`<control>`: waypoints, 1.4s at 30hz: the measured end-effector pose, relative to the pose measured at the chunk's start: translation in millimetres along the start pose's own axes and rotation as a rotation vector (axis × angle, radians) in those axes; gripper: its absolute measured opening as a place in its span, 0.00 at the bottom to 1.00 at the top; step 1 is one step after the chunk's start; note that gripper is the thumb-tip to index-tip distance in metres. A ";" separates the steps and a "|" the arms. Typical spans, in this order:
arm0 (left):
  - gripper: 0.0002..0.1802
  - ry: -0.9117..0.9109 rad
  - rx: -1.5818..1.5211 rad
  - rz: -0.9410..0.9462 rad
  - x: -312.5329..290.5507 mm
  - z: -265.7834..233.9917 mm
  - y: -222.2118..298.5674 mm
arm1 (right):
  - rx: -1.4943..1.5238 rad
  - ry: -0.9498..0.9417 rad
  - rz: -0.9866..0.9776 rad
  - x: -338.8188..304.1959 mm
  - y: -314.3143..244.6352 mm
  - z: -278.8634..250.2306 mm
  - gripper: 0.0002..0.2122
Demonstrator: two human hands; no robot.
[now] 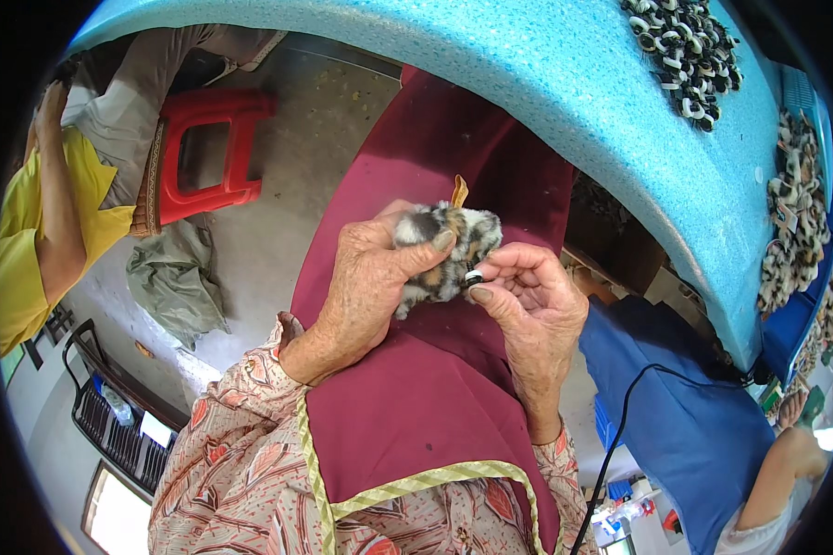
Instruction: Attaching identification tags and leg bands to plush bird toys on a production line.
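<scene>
My left hand (366, 277) is closed round a small plush piece (477, 231) with mottled black, white and brown fur, thumb pressed on top. From the plush piece's far side a tan strip (460, 191) sticks up. At its right edge my right hand (541, 319) pinches a small black-and-white piece (473, 277) between thumb and forefinger, its other fingers curled. Whether that small piece is fastened to the fur I cannot tell. Both hands are above the maroon apron (389, 416) on my lap.
Ahead curves a speckled blue table (528, 74) with a pile of black-and-white pieces (685, 55). Plush pieces (794, 213) fill a blue basket at right. A black cord (611, 444) hangs nearby. At left are a red stool (171, 194) and a person in yellow (65, 231).
</scene>
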State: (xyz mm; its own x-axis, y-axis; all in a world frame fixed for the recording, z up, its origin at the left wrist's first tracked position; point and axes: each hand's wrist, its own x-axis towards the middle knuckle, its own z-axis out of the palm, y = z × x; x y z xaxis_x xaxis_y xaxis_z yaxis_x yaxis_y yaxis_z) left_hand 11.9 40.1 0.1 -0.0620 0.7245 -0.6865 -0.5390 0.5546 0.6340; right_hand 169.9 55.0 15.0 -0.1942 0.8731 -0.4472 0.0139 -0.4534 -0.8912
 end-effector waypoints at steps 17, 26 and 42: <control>0.10 -0.045 0.218 0.065 -1.8 -5.1 0.2 | -0.263 -0.007 -0.127 5.1 -1.4 2.7 0.14; 0.14 -0.211 0.507 0.218 -8.0 -9.1 7.2 | -0.330 -0.037 -0.199 2.5 0.3 -1.8 0.11; 0.14 -0.440 0.845 0.554 -18.5 -36.8 -9.5 | -0.357 -0.203 -0.086 -20.5 13.9 -2.3 0.05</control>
State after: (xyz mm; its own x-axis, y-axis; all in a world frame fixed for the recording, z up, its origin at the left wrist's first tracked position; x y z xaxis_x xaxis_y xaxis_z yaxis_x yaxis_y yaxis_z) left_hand -12.8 6.3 -6.4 0.2778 0.9487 -0.1511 0.2299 0.0870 0.9693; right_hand 176.3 31.2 11.6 -0.3980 0.8362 -0.3774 0.3211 -0.2584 -0.9111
